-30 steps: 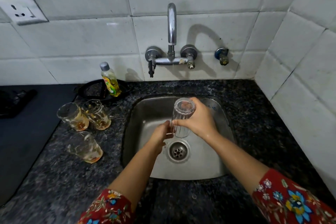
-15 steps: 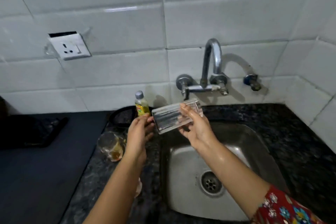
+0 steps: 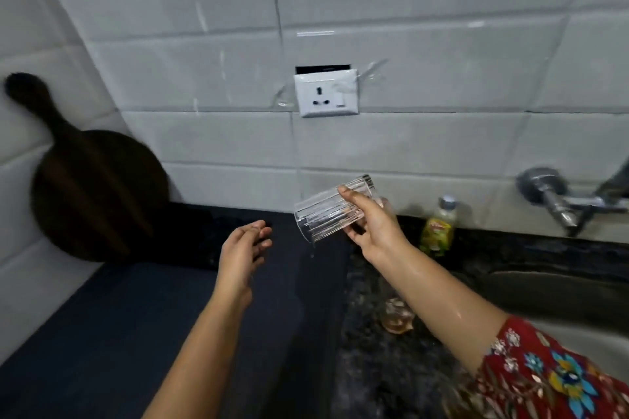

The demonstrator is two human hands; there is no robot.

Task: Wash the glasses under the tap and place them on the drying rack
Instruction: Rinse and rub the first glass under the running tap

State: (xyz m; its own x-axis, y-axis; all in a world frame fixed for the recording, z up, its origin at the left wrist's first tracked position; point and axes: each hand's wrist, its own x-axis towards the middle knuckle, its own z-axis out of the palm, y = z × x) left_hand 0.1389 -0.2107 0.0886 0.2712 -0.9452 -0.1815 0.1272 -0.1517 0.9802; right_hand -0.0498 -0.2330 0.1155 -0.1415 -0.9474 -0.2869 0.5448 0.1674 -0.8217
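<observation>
My right hand (image 3: 372,231) grips a clear ribbed glass (image 3: 323,211), tilted on its side with the mouth down and to the left, dripping water. It hangs above the edge of a dark blue mat (image 3: 136,333) on the counter. My left hand (image 3: 243,250) floats empty to the left of the glass, fingers loosely curled, over the mat. A dirty glass (image 3: 396,315) with brownish residue lies on the granite counter below my right forearm, partly hidden. The tap (image 3: 571,202) is at the right edge, the sink (image 3: 561,299) below it.
A yellow dish-soap bottle (image 3: 437,230) stands by the wall behind my right wrist. A dark round wooden board (image 3: 95,194) leans on the left wall. A white wall socket (image 3: 326,95) sits above the mat. No wire rack is visible.
The view has swung left from the sink. My right hand has carried the glass leftward over the mat edge. My left hand has let go of it and moved left.
</observation>
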